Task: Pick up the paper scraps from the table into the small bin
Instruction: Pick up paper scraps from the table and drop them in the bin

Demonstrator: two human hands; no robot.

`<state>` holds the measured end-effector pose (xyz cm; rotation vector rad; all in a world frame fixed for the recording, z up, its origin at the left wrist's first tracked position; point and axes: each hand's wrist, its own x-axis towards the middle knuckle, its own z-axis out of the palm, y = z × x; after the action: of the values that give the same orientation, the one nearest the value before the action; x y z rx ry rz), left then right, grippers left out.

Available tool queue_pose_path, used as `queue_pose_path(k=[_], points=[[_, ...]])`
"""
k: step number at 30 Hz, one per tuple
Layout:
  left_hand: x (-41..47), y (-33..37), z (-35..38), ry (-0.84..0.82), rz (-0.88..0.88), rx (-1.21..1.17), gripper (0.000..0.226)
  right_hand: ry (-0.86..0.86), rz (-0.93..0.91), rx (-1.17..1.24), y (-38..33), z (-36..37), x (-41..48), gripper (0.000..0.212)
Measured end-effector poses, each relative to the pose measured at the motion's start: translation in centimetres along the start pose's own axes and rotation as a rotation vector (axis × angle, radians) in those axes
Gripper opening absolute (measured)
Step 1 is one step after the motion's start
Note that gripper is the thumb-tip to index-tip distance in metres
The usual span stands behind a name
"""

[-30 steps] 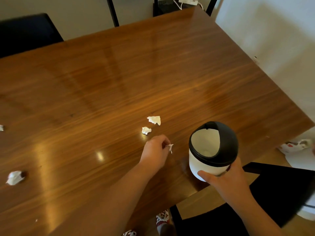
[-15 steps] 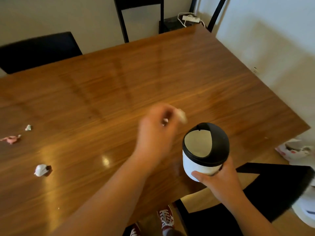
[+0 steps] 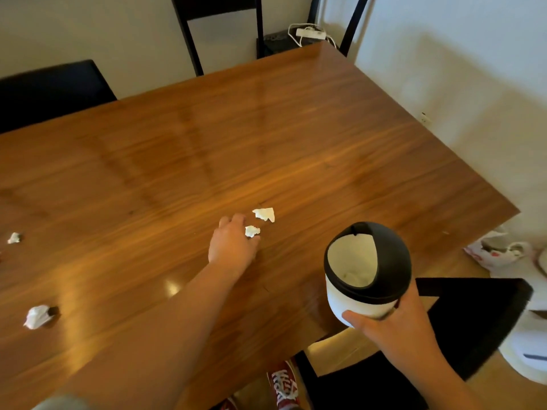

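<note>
My right hand grips the small white bin from below, holding it off the table's near right edge; its black swing lid is tipped open and white paper shows inside. My left hand rests on the wooden table, thumb and fingertips pinched around a small crumpled scrap that still touches the wood. A flat torn scrap lies just beyond it. Farther left lie a larger crumpled scrap and a tiny scrap.
Black chairs stand at the far left, the far side and the near right. A power strip lies beyond the table's far corner. A plastic bag and a white object are on the floor at right.
My left hand carried a scrap up to the bin's lid, then went back down to the table onto the crumpled scrap. The bin stayed in my right hand.
</note>
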<state>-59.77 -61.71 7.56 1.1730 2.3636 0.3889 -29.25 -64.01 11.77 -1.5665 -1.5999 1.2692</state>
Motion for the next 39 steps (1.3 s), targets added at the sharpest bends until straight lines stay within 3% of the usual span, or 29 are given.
queue_pose_path(k=[3, 13, 16, 19, 22, 25, 30, 33, 35, 36, 38, 39], points=[[1.9, -0.1, 1.8, -0.037, 0.015, 0.088, 0.059, -0.015, 0.001, 0.008, 1.0, -0.2, -0.3, 0.111], [1.5, -0.8, 3.6, 0.027, 0.126, 0.129, 0.015, -0.005, 0.086, -0.006, 2.3, -0.3, -0.2, 0.117], [-0.2, -2.1, 3.3, 0.038, 0.104, 0.074, 0.008, -0.031, 0.084, 0.021, 1.9, 0.1, -0.2, 0.121], [-2.9, -3.3, 2.4, 0.013, 0.071, -0.005, 0.009, -0.037, 0.076, 0.008, 1.5, 0.8, -0.2, 0.112], [-5.5, -3.3, 0.3, 0.037, -0.003, -0.288, 0.014, -0.031, 0.072, -0.017, 0.9, 1.2, -0.2, 0.111], [-7.4, -1.9, -4.4, 0.281, -0.004, -0.641, 0.011, -0.035, 0.053, -0.027, 0.4, 1.4, -0.2, 0.111], [-9.7, 1.8, -14.1, 0.886, 0.315, -0.902, 0.011, -0.036, 0.001, -0.043, -0.5, 1.3, 0.0, 0.110], [-9.9, 3.9, -15.4, 0.994, 0.347, -1.003, 0.006, -0.036, -0.033, -0.049, -0.7, 1.5, 0.3, 0.111], [-10.1, 6.2, -13.4, 0.849, 0.365, -0.948, 0.005, -0.036, -0.054, -0.049, -0.8, 1.6, 0.5, 0.111], [-10.3, 7.2, -11.8, 0.599, 0.397, -0.845, 0.006, -0.040, -0.061, -0.046, -0.7, 1.6, 0.7, 0.110], [-10.9, 8.0, -8.2, -0.031, 0.547, -0.388, 0.027, -0.049, -0.065, -0.030, -0.5, 1.5, 0.9, 0.109], [-11.2, 7.6, -6.7, -0.221, 0.639, -0.204, 0.037, -0.050, -0.064, -0.025, -0.4, 1.3, 0.9, 0.108]])
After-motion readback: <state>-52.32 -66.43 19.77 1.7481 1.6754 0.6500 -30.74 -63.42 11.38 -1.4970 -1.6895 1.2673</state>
